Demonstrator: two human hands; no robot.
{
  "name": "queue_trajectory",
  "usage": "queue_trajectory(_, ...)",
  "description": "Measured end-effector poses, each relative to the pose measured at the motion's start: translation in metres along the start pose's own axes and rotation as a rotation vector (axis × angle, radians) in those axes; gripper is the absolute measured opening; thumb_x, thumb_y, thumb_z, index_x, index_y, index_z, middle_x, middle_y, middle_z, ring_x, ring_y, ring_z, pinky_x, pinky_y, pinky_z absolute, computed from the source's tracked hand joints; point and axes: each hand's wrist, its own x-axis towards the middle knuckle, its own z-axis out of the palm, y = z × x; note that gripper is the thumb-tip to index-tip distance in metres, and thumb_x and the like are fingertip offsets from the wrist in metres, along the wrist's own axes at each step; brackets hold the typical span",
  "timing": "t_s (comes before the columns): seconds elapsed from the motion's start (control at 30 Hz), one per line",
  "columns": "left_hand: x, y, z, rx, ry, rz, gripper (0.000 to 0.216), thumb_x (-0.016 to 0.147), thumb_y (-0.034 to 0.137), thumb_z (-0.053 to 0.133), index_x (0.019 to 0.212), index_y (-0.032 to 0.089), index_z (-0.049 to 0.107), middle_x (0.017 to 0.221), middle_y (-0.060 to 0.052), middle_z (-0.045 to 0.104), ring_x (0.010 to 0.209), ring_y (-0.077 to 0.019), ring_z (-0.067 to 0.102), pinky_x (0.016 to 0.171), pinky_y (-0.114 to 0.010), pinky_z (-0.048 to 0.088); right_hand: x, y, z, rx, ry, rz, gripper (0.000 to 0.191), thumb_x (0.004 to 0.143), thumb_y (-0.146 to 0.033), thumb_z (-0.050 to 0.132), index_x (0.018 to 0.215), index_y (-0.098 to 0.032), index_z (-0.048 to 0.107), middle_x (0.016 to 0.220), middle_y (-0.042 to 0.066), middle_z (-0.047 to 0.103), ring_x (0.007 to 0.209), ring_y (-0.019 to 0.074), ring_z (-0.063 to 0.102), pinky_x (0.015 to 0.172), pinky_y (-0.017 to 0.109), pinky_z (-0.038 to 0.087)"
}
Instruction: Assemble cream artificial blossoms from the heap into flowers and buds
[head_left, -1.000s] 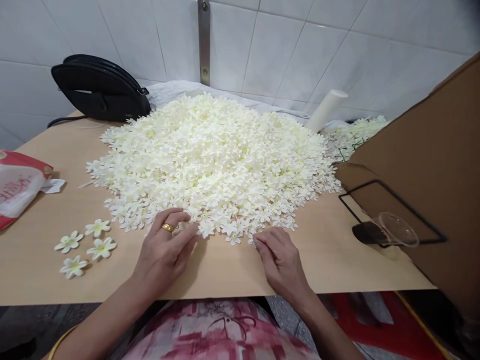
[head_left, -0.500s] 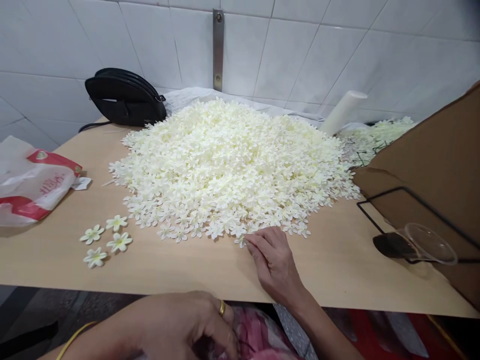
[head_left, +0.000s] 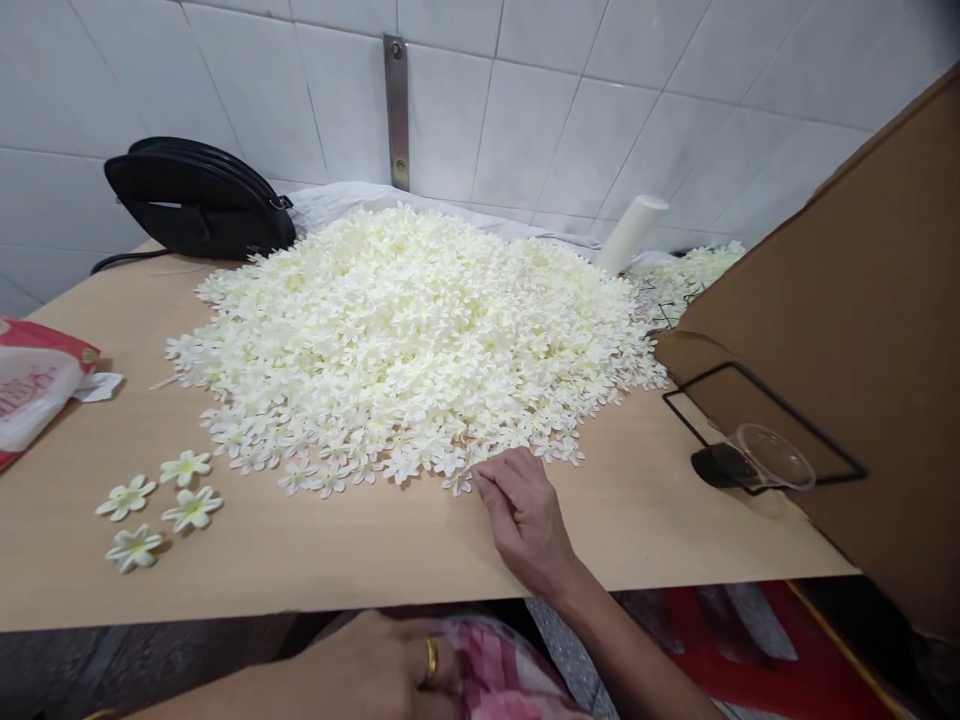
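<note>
A large heap of white artificial flowers (head_left: 420,330), pale yellow at the centres, covers the middle of the table. At its front edge my right hand (head_left: 525,515) rests on the tabletop, thumb and fingers pinched together. The fingertips are on the petal edge of one white artificial flower (head_left: 457,482). Below the table edge, over a pink checked cloth (head_left: 499,670), is my left hand (head_left: 375,665) with a gold ring. Its fingers bend downward and the tips are out of sight. Several larger flowers (head_left: 193,508) lie apart on the left.
A black bag (head_left: 199,205) stands at the back left, with a red and white plastic package (head_left: 37,385) nearer. On the right, a cardboard panel (head_left: 832,300) leans beside a black wire frame and clear plastic cup (head_left: 776,457). A white roll (head_left: 630,235) stands behind the heap.
The view has turned to the right, so the heap and bag sit further left. My right hand keeps its pinch at the same flower. My left hand has dropped slightly lower in the picture.
</note>
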Motion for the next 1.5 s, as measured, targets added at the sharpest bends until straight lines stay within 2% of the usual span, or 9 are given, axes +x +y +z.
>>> queue_trajectory(0.07,0.004,0.002,-0.001,0.18,0.017,0.034,0.009,0.075,0.021,0.056,0.067,0.02,0.054,0.068,0.0,0.062,0.053,-0.0121,0.047,0.048,-0.024,0.034,-0.001,0.001,0.0,0.001,0.015,-0.004,0.019,0.085,-0.017,0.04,0.08,-0.018,0.058,0.073,0.004,0.055,0.074,0.017,0.047,0.068,0.032,0.036)
queue_trajectory(0.23,0.009,0.015,-0.025,0.347,-0.036,-0.118,0.003,0.076,0.014,0.052,0.073,0.016,0.052,0.077,-0.005,0.06,0.063,-0.017,0.049,0.055,-0.029,0.037,0.001,-0.003,0.001,-0.077,-0.006,-0.105,0.02,0.083,-0.013,0.042,0.094,-0.017,0.058,0.08,0.006,0.053,0.079,0.0186,0.045,0.072,0.034,0.035)
queue_trajectory(0.37,0.005,0.016,-0.035,0.157,-0.16,-0.061,0.007,0.072,0.016,0.057,0.069,0.018,0.051,0.075,0.0,0.06,0.067,-0.0143,0.05,0.059,-0.025,0.038,0.016,-0.015,0.007,-0.249,-0.145,-0.338,0.035,0.075,-0.007,0.046,0.106,-0.02,0.056,0.089,0.008,0.052,0.087,0.022,0.042,0.076,0.037,0.032)
queue_trajectory(0.47,-0.002,0.004,-0.042,-0.038,-0.191,-0.063,0.012,0.073,0.013,0.056,0.065,0.019,0.049,0.068,0.002,0.058,0.067,-0.0108,0.051,0.059,-0.02,0.038,0.028,-0.019,0.012,-0.37,-0.206,-0.426,0.034,0.071,-0.005,0.049,0.101,-0.018,0.058,0.092,0.009,0.052,0.092,0.0246,0.039,0.08,0.04,0.03)
queue_trajectory(0.67,-0.016,-0.036,-0.045,0.174,0.266,-0.508,0.025,0.085,0.014,0.034,0.069,0.016,0.053,0.07,-0.004,0.052,0.068,-0.015,0.047,0.061,-0.025,0.037,0.044,-0.013,0.01,-0.318,-0.203,-0.35,0.022,0.075,-0.007,0.048,0.09,-0.018,0.06,0.085,0.007,0.052,0.086,0.021,0.04,0.075,0.036,0.032)
queue_trajectory(0.77,-0.011,-0.05,-0.035,0.275,0.382,-0.536,0.02,0.085,0.017,0.036,0.085,0.016,0.056,0.079,-0.007,0.053,0.076,-0.018,0.046,0.065,-0.028,0.039,0.052,-0.012,0.009,-0.248,-0.177,-0.332,0.02,0.079,-0.011,0.047,0.092,-0.019,0.059,0.085,0.006,0.053,0.086,0.0207,0.041,0.074,0.036,0.032)
queue_trajectory(0.93,0.001,-0.061,-0.025,0.352,0.397,-0.599,0.016,0.082,0.019,0.041,0.089,0.016,0.055,0.086,-0.008,0.053,0.083,-0.0209,0.045,0.067,-0.031,0.041,0.059,-0.012,0.017,-0.148,-0.186,-0.373,0.016,0.08,-0.015,0.046,0.089,-0.019,0.059,0.082,0.005,0.053,0.084,0.0197,0.042,0.075,0.036,0.033)
queue_trajectory(1.23,-0.011,-0.058,-0.014,0.321,0.465,-0.642,0.019,0.083,0.015,0.039,0.083,0.015,0.059,0.08,-0.007,0.053,0.079,-0.018,0.045,0.068,-0.028,0.039,0.047,-0.007,0.025,-0.104,-0.214,-0.551,0.014,0.077,-0.02,0.051,0.089,-0.017,0.058,0.082,0.006,0.052,0.086,0.0217,0.042,0.077,0.039,0.032)
queue_trajectory(1.5,-0.004,-0.054,-0.007,0.383,0.493,-0.628,0.02,0.079,0.01,0.041,0.079,0.017,0.059,0.08,-0.006,0.052,0.077,-0.0173,0.044,0.062,-0.026,0.038,0.048,-0.005,0.026,-0.097,-0.272,-0.527,0.012,0.075,-0.013,0.05,0.083,-0.019,0.057,0.08,0.005,0.052,0.083,0.0205,0.042,0.075,0.037,0.032)
